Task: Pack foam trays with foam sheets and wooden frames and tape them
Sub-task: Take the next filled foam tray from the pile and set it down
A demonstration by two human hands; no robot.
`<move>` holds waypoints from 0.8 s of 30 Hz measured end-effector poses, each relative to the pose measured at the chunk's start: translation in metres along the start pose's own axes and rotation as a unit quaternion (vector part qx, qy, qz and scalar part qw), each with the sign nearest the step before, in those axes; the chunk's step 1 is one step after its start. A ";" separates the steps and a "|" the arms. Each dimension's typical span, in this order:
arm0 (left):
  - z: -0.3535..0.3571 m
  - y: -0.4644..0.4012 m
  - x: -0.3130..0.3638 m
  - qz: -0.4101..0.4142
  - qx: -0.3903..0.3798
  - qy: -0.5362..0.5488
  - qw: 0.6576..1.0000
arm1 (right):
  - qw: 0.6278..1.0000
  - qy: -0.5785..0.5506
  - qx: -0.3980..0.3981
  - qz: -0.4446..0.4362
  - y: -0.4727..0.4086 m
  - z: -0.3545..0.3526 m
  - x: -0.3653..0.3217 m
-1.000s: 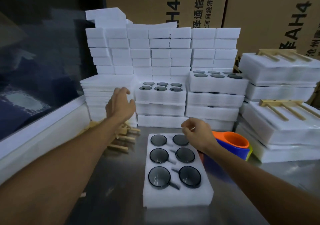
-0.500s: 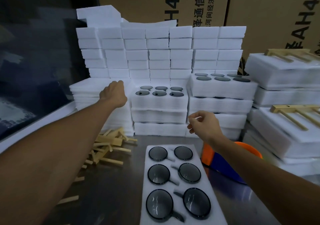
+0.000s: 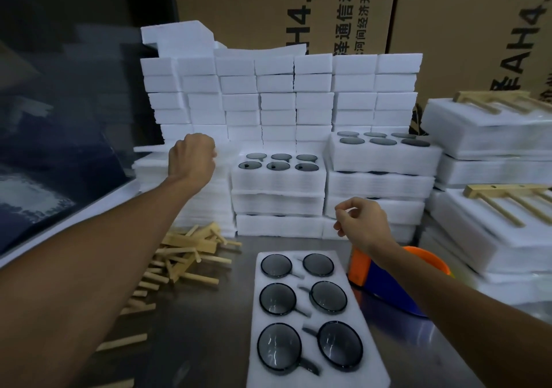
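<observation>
At the bottom centre of the frame lies our white foam tray with six round dark lenses (image 3: 310, 319), uncovered on the grey metal desk (image 3: 209, 343): no sheet, no frame, no tape on it yet, so we judge this tray is at its first step.

Our left hand (image 3: 192, 160) is at the upper left, over the stack of thin white foam sheets (image 3: 209, 196). Its fingers are curled under, and they seem to be on the top sheet; whether they grip it we cannot tell. Our right hand (image 3: 363, 223) hangs mid-frame above the tray, thumb and forefinger drawn loosely together, with nothing visible between them.

The pile of pale wooden frames (image 3: 185, 253) lies at the lower left, beside the tray. The orange and blue tape dispenser (image 3: 388, 280) sits just right of the tray, partly behind our forearm.

At the right edge stand finished white foam packs topped with wooden frames (image 3: 490, 214), so part of the job is done. More filled trays (image 3: 279, 175) wait mid-frame, in front of a wall of white foam blocks (image 3: 277, 94).

The brown cardboard cartons (image 3: 298, 8) behind carry cut-off print: "H4.0", "AH4" and Chinese characters, including what looks like "通信科技".
</observation>
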State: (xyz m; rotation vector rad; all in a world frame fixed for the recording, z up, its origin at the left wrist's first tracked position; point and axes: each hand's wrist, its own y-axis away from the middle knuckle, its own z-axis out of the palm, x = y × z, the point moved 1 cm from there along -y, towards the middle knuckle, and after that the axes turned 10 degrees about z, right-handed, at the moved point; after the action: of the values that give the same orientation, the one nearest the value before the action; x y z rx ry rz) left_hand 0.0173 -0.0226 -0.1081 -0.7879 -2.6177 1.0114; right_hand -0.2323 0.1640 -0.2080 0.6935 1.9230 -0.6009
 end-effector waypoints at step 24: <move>-0.054 0.233 0.095 0.321 0.024 0.216 0.922 | 0.981 -0.130 -0.097 0.108 0.102 -0.028 0.003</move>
State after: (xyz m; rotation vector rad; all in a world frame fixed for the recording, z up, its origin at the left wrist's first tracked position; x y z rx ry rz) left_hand 0.0532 0.2041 -0.2248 -1.6988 -1.9743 0.8911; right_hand -0.1806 0.2567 -0.2107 0.6529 1.6130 -0.3428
